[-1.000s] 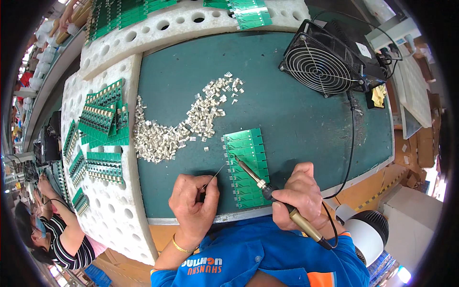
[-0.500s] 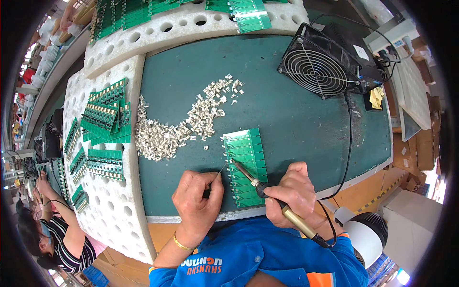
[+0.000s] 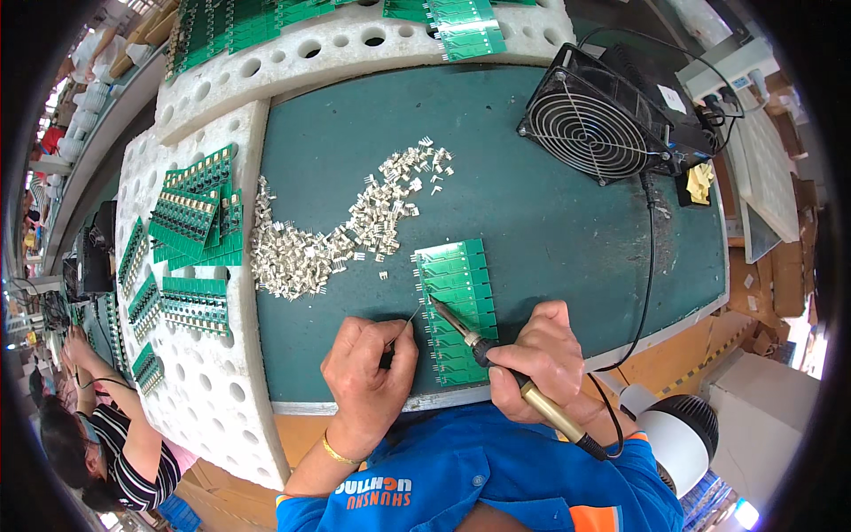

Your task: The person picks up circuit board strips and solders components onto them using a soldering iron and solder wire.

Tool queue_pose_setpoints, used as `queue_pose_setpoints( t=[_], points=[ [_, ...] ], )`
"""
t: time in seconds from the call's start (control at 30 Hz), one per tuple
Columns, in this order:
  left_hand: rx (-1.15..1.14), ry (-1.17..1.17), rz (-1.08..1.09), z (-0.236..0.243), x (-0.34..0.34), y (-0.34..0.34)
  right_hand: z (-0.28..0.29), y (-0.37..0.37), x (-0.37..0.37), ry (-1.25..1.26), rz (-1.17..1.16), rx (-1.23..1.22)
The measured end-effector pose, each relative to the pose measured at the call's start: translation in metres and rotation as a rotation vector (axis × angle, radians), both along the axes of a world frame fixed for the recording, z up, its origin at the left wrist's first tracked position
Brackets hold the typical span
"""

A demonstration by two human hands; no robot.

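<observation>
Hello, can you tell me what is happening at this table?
A person is soldering. The right hand holds a soldering iron with its tip on a green circuit board panel, and the left hand feeds a thin solder wire toward the same spot. A pile of small white connectors lies on the green mat. More boards rest on white foam at the left.

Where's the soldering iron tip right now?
In the head view, the right hand holds the brass-handled soldering iron, its tip on the left edge of the green circuit-board panel, near the left hand.
</observation>
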State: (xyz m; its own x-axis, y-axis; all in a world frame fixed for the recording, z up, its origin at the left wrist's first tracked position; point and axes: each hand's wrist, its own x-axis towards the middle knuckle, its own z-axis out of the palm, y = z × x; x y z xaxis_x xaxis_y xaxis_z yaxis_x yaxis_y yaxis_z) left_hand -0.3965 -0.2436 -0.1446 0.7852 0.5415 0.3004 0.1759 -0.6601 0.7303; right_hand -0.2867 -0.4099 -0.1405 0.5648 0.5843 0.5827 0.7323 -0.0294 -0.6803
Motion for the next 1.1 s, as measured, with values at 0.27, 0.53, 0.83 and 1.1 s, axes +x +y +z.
queue_pose_setpoints(
  t=[0.27, 0.53, 0.83, 1.1],
  points=[
    [0.015, 0.014, -0.006, 0.0002, -0.0002, -0.0004, 0.0009, 0.0000, 0.0005, -0.005, 0.007, -0.009],
    [0.063, 0.006, -0.011, 0.0005, 0.0034, -0.0003, 0.0001, 0.0004, -0.0005, -0.010, 0.001, -0.009],
    [0.052, 0.022, -0.030, 0.0009, 0.0030, -0.0003, 0.0012, -0.0018, -0.0010, -0.019, 0.015, -0.035],
    [0.030, 0.018, -0.017, 0.0000, 0.0028, -0.0015, 0.0003, -0.0034, -0.0015, -0.016, 0.019, -0.034]
  ],
)
